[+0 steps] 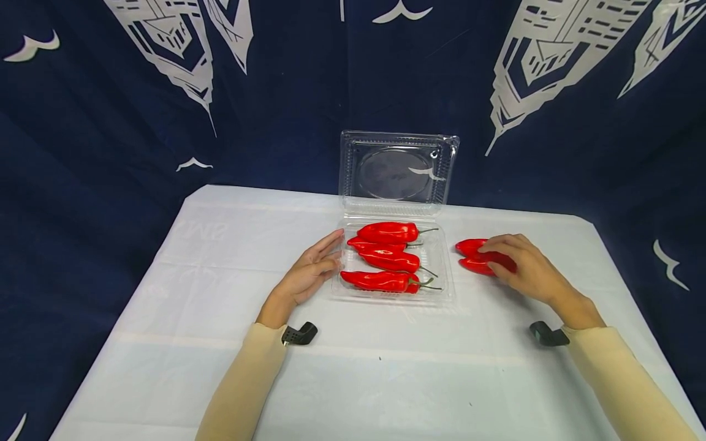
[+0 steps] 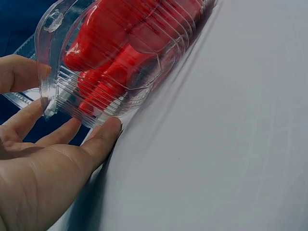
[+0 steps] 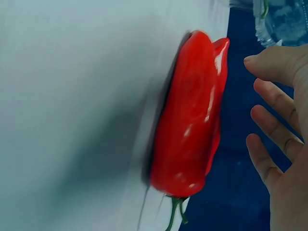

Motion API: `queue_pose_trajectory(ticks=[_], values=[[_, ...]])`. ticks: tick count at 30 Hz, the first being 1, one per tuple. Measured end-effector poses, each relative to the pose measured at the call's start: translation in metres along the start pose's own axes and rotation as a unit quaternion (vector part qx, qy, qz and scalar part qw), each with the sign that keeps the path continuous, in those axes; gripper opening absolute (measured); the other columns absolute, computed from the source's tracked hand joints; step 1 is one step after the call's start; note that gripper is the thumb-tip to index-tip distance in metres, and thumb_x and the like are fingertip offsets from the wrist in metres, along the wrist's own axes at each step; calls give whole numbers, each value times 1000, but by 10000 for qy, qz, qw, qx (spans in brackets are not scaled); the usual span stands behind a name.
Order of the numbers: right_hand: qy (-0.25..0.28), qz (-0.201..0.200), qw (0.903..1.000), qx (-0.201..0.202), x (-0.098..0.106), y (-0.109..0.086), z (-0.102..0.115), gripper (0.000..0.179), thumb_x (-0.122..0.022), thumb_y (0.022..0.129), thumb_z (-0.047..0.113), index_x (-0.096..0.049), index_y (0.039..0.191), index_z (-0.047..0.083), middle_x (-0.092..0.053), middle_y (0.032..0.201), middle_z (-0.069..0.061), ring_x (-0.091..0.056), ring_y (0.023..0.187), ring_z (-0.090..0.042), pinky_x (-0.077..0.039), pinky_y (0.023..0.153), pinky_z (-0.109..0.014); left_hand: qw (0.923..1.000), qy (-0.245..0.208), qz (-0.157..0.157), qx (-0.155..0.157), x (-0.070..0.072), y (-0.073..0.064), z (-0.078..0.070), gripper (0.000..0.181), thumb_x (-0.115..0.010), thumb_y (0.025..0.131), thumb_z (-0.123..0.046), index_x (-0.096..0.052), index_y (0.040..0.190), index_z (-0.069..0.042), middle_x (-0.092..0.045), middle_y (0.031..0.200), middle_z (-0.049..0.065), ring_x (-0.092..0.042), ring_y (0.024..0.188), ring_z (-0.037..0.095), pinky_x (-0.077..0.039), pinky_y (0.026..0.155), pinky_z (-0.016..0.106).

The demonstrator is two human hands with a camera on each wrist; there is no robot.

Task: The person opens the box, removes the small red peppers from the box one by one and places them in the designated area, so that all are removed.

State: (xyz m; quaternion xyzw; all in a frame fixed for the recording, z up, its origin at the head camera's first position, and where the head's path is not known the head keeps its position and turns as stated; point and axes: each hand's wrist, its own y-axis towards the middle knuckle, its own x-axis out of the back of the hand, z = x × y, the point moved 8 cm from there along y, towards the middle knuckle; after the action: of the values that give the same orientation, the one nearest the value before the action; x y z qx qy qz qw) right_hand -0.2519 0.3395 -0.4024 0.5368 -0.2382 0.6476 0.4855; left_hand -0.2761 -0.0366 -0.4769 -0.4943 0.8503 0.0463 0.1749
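Observation:
A clear plastic clamshell box (image 1: pixel 445 269) lies on the table with its lid (image 1: pixel 394 174) raised at the back. Inside it are several red chili peppers (image 1: pixel 390 260) with green stems, mostly pointing right. My left hand (image 1: pixel 306 275) is at the box's left side; in the left wrist view its thumb (image 2: pixel 107 137) touches the lower edge, the fingers spread along the wall. To the right of the box, two more red peppers (image 1: pixel 471 247) lie side by side. Above them is my right hand (image 1: pixel 524 269), fingers bent but apart from the pepper (image 3: pixel 187 115) in the right wrist view.
A white cloth covers the table (image 1: pixel 220 367). Behind it hangs a dark blue curtain (image 1: pixel 287 122) with white printed shapes. Small dark wrist cameras (image 1: pixel 299 334) sit at both cuffs.

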Motion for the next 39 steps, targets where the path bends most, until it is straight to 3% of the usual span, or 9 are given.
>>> queue_pose_trajectory(ticks=[5,14,17,20,23,28,33,35,39], values=[[29,-155,9997,162,5,4,12,43,-80,75,-3,-69,116,7,-63,121,-14,-52,113,-32,-48,92,-60,10000,-20,-27,19,1,0,1,71,-48,96,6,-27,160,-18,-16,168,5,-19,152,32,-22,122,50],[192,-455,9987,109,14,10,36,43,-81,76,-2,-70,116,7,-65,119,-13,-57,113,-31,-51,93,-56,10000,-32,-57,-4,2,1,1,71,-49,95,5,-29,159,-18,-17,167,5,-20,152,32,-24,121,49],[326,-647,9971,240,17,12,46,41,-80,77,-2,-71,116,9,-67,118,-9,-60,111,-26,-52,97,-30,10000,-44,-72,21,2,1,2,71,-49,96,5,-29,159,-18,-18,167,4,-20,152,32,-23,122,49],[567,-758,9945,453,18,15,58,40,-79,79,-2,-72,116,9,-68,117,-5,-61,110,-23,-38,97,-5,10000,-57,-65,28,2,1,2,71,-49,96,6,-27,160,-17,-18,168,4,-20,152,32,-23,122,50],[763,-759,9925,575,19,19,70,40,-79,79,-2,-71,116,9,-69,116,-4,-62,110,-22,-30,98,1,10000,-56,-53,12,1,1,1,71,-48,96,6,-26,160,-17,-17,168,5,-20,152,32,-22,122,50],[728,-602,9939,562,17,24,87,39,-79,81,3,-71,118,13,-68,119,-2,-63,110,-20,-38,96,-4,10000,-61,-21,-34,0,1,0,71,-49,96,6,-26,160,-16,-16,168,6,-19,152,33,-22,122,51],[741,-419,9944,630,10,28,102,39,-80,82,8,-70,119,14,-67,121,0,-64,111,-18,-57,90,-33,10000,-69,10,2,0,0,1,72,-48,96,7,-25,160,-16,-16,168,6,-18,153,33,-22,122,51],[828,-320,9938,663,6,30,107,40,-80,83,8,-70,121,14,-67,123,0,-62,115,-19,-56,91,-44,10000,-72,23,4,0,0,1,71,-48,96,7,-26,160,-16,-16,168,6,-18,153,33,-22,122,51],[1054,-147,9917,725,-2,34,115,40,-78,84,7,-69,122,14,-66,124,-1,-61,117,-20,-55,91,-49,9999,-61,71,-41,0,0,-1,72,-48,96,7,-24,160,-15,-14,168,7,-16,153,34,-21,122,52]])
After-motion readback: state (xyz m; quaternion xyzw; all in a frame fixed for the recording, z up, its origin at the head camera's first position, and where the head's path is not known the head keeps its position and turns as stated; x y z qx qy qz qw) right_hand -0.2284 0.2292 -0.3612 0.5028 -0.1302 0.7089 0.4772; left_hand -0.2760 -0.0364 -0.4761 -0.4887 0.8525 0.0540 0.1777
